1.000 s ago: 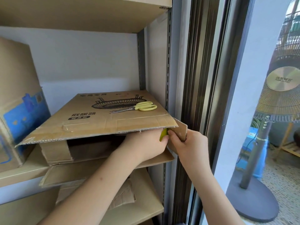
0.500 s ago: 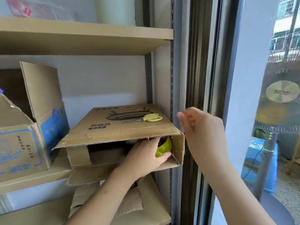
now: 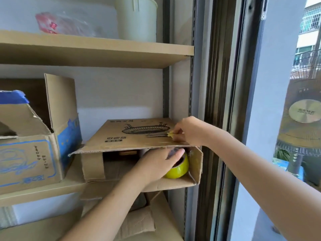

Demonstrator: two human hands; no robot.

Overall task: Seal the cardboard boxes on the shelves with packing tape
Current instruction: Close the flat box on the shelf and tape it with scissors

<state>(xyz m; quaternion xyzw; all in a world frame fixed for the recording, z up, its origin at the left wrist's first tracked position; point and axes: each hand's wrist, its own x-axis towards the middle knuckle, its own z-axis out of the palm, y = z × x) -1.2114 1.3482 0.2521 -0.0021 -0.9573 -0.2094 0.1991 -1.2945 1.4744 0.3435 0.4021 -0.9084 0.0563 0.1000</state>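
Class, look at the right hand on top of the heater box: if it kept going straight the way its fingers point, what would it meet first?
The right hand points leftward across the box top, so it would first meet the yellow-handled scissors, which its fingertips already seem to touch.

I see a pale bucket [image 3: 137,18] and a clear bag with red print [image 3: 64,23] on the top shelf [image 3: 104,49], and a standing fan [image 3: 303,119] behind the window glass.
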